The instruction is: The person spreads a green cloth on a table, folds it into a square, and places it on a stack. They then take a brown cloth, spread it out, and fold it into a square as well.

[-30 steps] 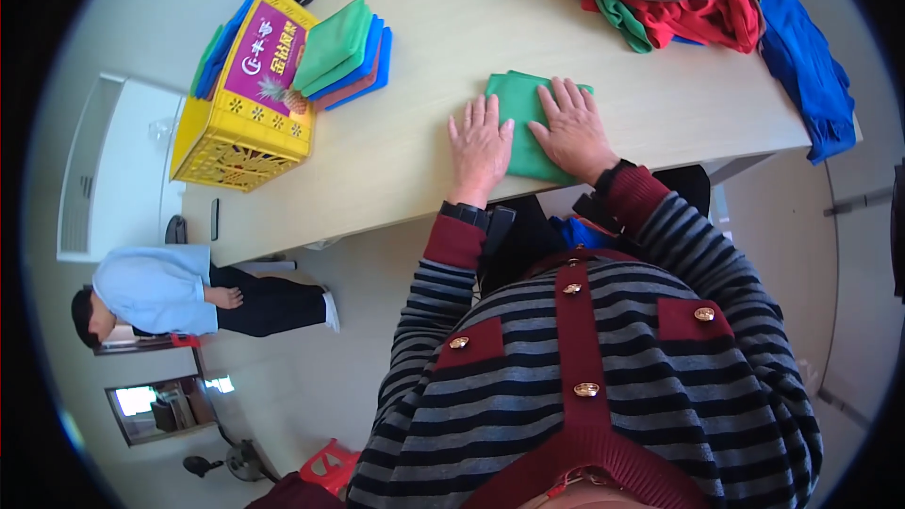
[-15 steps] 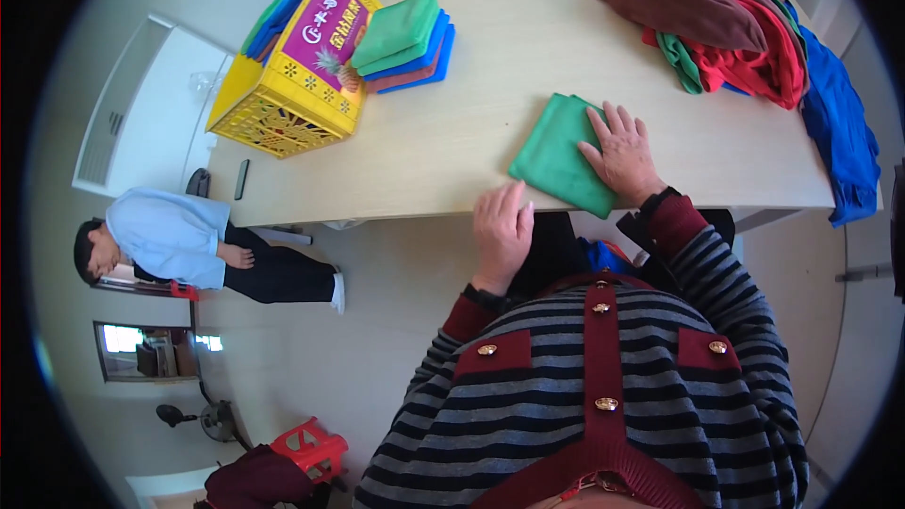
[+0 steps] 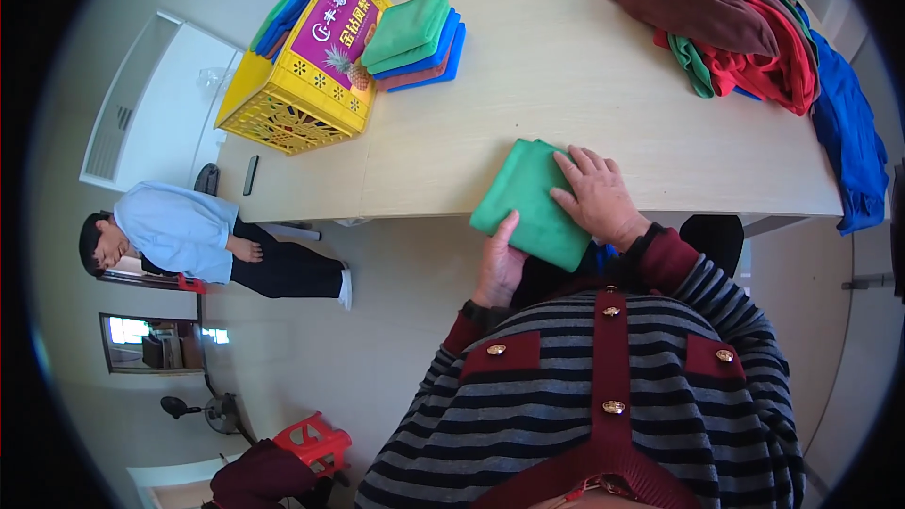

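I see my left hand (image 3: 498,269) gripping the near edge of the folded green cloth (image 3: 530,200), which overhangs the table (image 3: 584,104) edge, my right hand (image 3: 599,196) pressed flat and open on top, with bare tabletop beyond before the stacked cloths (image 3: 413,38) and the clothes pile (image 3: 745,33).

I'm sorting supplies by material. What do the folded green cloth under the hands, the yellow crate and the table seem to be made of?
The green cloth looks like soft matte fabric, maybe microfibre: it folds flat with rounded edges. The yellow crate seems moulded plastic, with an even colour and cut-out holes in its walls. The table looks like pale wood or laminate, smooth with a faint sheen; which one I cannot tell.
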`<state>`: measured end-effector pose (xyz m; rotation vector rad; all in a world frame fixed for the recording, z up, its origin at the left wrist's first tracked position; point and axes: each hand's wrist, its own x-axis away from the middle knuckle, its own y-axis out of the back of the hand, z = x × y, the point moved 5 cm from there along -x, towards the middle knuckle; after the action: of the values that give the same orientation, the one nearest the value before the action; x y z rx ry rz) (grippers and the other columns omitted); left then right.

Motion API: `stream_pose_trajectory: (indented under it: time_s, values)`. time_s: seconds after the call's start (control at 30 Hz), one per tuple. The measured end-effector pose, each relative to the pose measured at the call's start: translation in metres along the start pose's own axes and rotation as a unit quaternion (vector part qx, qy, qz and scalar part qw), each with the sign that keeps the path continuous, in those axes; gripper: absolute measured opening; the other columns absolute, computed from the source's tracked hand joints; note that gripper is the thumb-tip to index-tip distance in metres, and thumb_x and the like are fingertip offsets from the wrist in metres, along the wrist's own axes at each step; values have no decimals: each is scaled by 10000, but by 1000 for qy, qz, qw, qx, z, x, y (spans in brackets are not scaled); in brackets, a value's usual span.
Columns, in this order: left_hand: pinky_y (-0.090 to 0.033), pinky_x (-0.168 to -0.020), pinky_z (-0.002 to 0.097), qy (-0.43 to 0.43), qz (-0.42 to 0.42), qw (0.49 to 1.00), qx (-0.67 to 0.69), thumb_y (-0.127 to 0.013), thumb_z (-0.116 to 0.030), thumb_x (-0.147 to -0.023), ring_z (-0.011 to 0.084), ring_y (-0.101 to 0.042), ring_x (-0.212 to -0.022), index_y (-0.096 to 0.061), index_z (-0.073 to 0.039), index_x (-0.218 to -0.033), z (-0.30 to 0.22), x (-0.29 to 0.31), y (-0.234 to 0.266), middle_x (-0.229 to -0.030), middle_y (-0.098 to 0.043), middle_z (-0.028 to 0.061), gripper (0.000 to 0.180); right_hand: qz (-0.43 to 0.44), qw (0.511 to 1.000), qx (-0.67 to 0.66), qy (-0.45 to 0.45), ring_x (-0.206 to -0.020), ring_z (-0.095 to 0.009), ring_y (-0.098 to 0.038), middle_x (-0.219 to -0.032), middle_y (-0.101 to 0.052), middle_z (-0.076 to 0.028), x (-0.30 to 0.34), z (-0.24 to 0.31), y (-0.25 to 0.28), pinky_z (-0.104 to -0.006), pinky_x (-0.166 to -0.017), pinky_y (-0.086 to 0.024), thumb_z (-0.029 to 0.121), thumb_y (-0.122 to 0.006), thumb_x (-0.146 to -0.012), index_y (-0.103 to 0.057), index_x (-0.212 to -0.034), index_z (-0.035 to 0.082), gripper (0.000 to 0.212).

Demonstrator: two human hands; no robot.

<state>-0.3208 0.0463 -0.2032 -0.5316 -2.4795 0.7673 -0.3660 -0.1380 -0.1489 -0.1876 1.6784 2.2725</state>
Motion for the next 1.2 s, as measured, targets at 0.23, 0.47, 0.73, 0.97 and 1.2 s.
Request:
stream_pose_trajectory:
  time_s: [0.23,0.47,0.73,0.97,1.2]
  values:
    - [-461,-1049,430,3,-79,996,-40,-717,-232,-898,240,-568,-1220,-512,-46,-1368,-140,-16,-22,-1312,-609,101,545,-71,991,-71,-85,-1363,-351,-418,-1430,-491,-195,13,-70,19,-491,-1140,-306,292,-610,-926,-476,-1400,14,566]
    - [-494,-1021,450,-176,75,981,-43,-637,-186,-952,268,-616,-1148,-514,-8,-1332,-332,-148,-94,-1282,-624,130,437,-52,994,11,-92,-1411,-347,-375,-1463,-472,-174,31,-69,26,-475,-1192,-253,218,-577,-889,-500,-1370,11,529]
    - [-549,-948,449,-115,26,993,-32,-634,-194,-972,292,-610,-1100,-529,-34,-1277,-371,-319,-6,-1202,-620,141,360,-51,995,-6,-89,-1416,-345,-370,-1467,-467,-171,25,-58,28,-474,-1194,-253,242,-577,-887,-506,-1365,14,535]
    - [-539,-965,421,-89,-10,992,-90,-630,-205,-978,284,-580,-1129,-514,-26,-1286,-343,-364,29,-1212,-589,140,374,-45,993,6,-109,-1413,-349,-372,-1463,-470,-175,28,-68,28,-472,-1185,-268,235,-585,-887,-509,-1360,6,531]
    - [-452,-1076,489,-94,-35,995,-30,-630,-202,-974,330,-562,-1185,-485,-2,-1336,-331,-347,-18,-1248,-577,168,438,-47,993,9,-111,-1412,-353,-373,-1463,-469,-177,27,-70,28,-473,-1179,-278,234,-591,-886,-510,-1360,2,533]
